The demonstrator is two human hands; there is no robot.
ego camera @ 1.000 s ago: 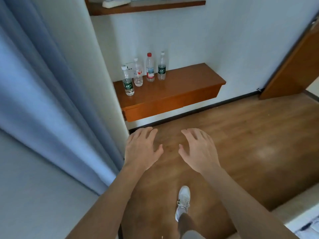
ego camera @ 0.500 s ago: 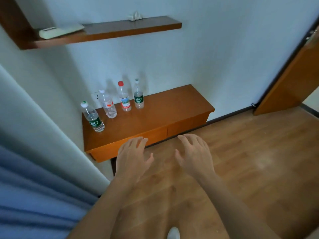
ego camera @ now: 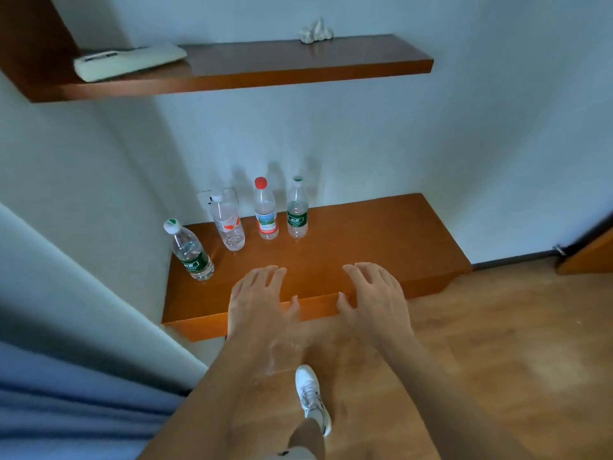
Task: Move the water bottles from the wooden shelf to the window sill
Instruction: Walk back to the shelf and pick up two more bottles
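Several clear water bottles stand upright on a low wooden shelf (ego camera: 381,234) against the wall. A green-label bottle (ego camera: 190,252) stands at the shelf's left end. Behind it are a red-print bottle (ego camera: 228,222), a red-capped bottle (ego camera: 265,210) and another green-label bottle (ego camera: 297,209). My left hand (ego camera: 260,298) hovers over the shelf's front edge, palm down, fingers spread, empty. My right hand (ego camera: 374,295) hovers beside it, also spread and empty. Both hands are short of the bottles. The window sill is out of view.
A higher wooden shelf (ego camera: 298,66) carries a white remote (ego camera: 129,61) and a small white ornament (ego camera: 315,31). A blue curtain (ego camera: 66,393) hangs at the lower left. A wooden door (ego camera: 590,254) edge is at the right. My white shoe (ego camera: 311,398) is on the wood floor.
The view has closed in on the low shelf over the three frames. Both hands went from over the floor to over the shelf's front edge. The curtain has slid out to the lower left.
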